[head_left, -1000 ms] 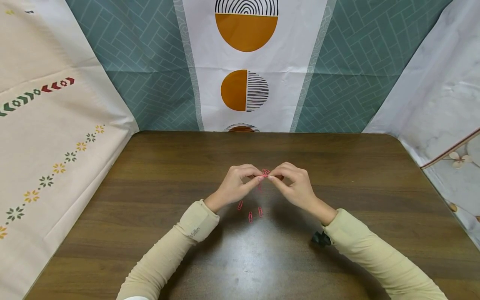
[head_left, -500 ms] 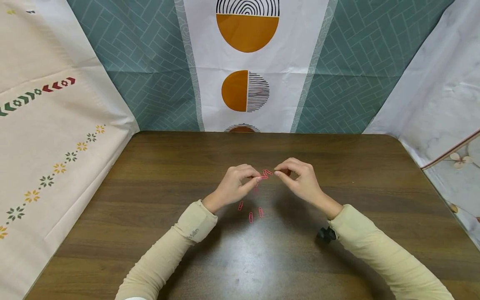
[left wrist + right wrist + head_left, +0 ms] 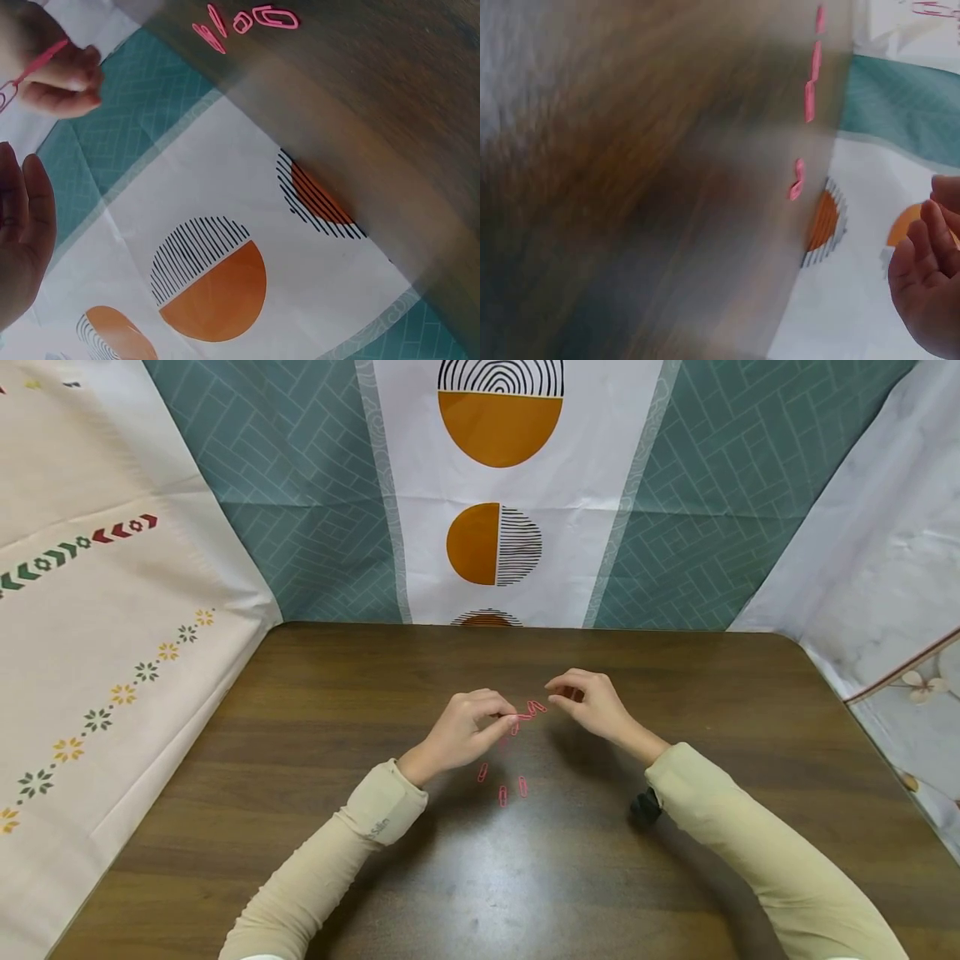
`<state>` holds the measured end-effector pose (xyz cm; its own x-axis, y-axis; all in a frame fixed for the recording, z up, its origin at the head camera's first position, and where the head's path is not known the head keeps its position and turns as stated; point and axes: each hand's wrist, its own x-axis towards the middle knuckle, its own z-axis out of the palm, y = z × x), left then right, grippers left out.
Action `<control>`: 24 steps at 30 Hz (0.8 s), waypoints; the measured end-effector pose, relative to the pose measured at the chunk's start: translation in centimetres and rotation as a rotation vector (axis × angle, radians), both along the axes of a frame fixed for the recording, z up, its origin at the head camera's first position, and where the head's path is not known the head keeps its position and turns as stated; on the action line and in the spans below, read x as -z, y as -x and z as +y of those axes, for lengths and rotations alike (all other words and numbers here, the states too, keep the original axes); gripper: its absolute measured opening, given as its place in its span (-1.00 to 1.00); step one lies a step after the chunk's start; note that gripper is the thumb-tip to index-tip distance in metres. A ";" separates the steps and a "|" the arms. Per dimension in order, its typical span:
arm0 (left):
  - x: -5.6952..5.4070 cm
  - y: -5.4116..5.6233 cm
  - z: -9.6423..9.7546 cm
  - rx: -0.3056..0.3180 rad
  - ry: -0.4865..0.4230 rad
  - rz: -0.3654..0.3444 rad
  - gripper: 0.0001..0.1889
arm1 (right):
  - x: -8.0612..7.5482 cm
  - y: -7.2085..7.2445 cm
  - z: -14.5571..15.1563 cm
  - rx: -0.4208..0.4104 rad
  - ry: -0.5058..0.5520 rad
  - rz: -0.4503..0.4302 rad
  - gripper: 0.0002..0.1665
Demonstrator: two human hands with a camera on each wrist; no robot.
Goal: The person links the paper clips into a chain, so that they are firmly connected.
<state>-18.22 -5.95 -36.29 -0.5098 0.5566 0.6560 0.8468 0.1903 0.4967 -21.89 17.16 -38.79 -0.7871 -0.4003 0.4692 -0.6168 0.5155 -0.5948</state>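
In the head view my left hand (image 3: 468,731) pinches a pink paper clip (image 3: 523,717) between thumb and fingertips. Another pink clip (image 3: 514,727) shows just below those fingertips; whether the two are linked I cannot tell. In the left wrist view, pink clips (image 3: 41,60) stick out in a line at the left edge. My right hand (image 3: 588,702) hovers to the right, its thumb and fingers bent and apart, with nothing visible between them. A pair of pink clips (image 3: 536,707) appears between the hands, seemingly lying on the table.
Nearer to me, separate pink paper clips lie on the brown wooden table (image 3: 360,710): one at left (image 3: 483,772), one in front (image 3: 502,796), one at right (image 3: 523,786). Patterned cloth (image 3: 315,527) hangs along the table's far edge.
Both hands were together at the clips; the right hand has let go and drawn away right and up, its fingers parting. The left hand has shifted slightly left, still pinching a clip.
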 end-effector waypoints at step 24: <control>-0.7 0.1 -2.1 0.001 0.061 0.014 -0.95 | 2.4 5.3 0.1 -0.121 -0.311 -0.274 -0.68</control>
<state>-18.35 -8.00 -35.55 -0.5003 0.5967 0.6275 0.8537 0.2191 0.4724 -27.19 17.28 -41.20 -0.8045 -0.5869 0.0916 -0.5247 0.6297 -0.5729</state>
